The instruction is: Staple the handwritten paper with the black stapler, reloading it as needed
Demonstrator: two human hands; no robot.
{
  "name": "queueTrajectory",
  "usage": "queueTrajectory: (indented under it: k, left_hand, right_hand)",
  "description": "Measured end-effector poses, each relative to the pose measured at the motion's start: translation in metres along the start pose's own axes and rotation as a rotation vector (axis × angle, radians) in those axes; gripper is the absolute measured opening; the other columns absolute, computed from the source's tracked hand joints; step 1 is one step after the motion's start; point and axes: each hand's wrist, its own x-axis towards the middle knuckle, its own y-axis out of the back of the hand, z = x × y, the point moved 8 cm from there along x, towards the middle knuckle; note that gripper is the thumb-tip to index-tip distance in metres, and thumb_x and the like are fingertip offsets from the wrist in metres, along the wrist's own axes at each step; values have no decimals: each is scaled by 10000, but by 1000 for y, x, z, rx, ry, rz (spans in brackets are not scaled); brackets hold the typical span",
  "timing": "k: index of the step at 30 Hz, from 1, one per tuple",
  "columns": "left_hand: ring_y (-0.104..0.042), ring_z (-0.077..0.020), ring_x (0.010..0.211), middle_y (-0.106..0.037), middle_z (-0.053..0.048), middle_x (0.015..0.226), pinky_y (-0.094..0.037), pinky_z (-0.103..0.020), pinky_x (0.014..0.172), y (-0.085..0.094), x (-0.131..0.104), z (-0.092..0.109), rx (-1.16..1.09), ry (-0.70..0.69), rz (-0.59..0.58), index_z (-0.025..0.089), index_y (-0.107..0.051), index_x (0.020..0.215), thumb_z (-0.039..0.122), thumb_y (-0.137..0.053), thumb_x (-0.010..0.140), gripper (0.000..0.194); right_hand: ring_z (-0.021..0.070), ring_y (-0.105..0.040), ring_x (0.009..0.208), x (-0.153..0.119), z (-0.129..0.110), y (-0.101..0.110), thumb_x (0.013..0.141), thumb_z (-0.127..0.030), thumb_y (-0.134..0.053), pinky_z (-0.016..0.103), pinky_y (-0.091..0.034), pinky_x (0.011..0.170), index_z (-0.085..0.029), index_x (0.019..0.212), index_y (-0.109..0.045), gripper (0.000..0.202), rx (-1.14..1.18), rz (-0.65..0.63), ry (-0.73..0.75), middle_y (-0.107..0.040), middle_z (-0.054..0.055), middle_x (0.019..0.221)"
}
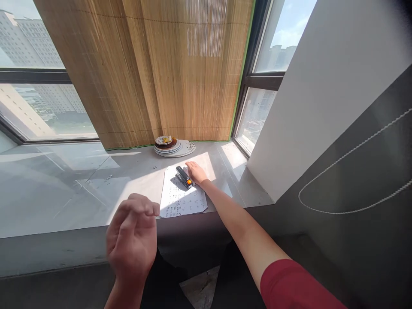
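A black stapler (184, 177) with an orange patch at its near end lies slantwise on sheets of white paper (183, 202) covered with handwriting. My right hand (195, 172) rests just right of the stapler, at the paper's far right side, its fingers stretched toward the window; it grips nothing that I can see. Closer to me, my left hand (133, 231) is raised in front of the ledge, left of the paper. Its fingers are curled together, slightly blurred, and no object shows in them.
The pale window ledge (80, 189) bears the paper. Behind it stand stacked plates (167, 146) and an oval white platter (187, 148), under a bamboo blind (180, 77). A slanted white wall (309, 86) and a hanging bead cord (341, 161) are on the right.
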Motion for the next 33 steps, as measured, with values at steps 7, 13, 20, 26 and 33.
queueTrajectory:
  k: [7,13,20,26,33]
  left_hand:
    - [-478,-238,797,-544,-38,864,-452,-381,736,29,124,-164,330,262,-40,258,-583,817,411,-655,1034,275]
    - [-337,-168,728,-447,12,805,-365,-321,672,28,158,-197,183,304,-63,235,-522,871,250,-538,1104,234]
    - [-341,-149,702,-445,19,811,-365,-320,692,12,174,-217,68,306,-90,237,-498,863,255,-551,1133,276]
    - [-324,-138,694,-445,31,767,-341,-311,682,13,174,-233,69,353,-104,225,-501,802,166,-546,1096,303]
    - [-330,-133,671,-468,26,775,-323,-301,648,11,176,-237,80,365,-132,219,-499,787,131,-543,1014,247]
  right_hand:
    - [334,-602,1212,-8,-2,16,984,-90,-397,517,-526,1155,-178,1216,-724,411,-41,106,-52,-732,179,1200]
    - [331,-622,1101,-10,-3,22,1007,-142,-393,551,-582,1064,-236,1155,-708,361,39,165,-38,-725,146,1068]
    - [255,-690,947,-29,-12,31,1068,-503,-549,441,-646,849,-281,1103,-628,239,322,55,116,-709,68,1058]
    - [237,-653,768,-30,-22,5,894,-475,-742,418,-604,688,-285,1357,-558,533,351,-147,87,-717,49,1015]
    - [254,-694,989,-24,-23,28,950,-208,-603,415,-619,854,-250,1158,-642,215,334,114,148,-687,126,1207]
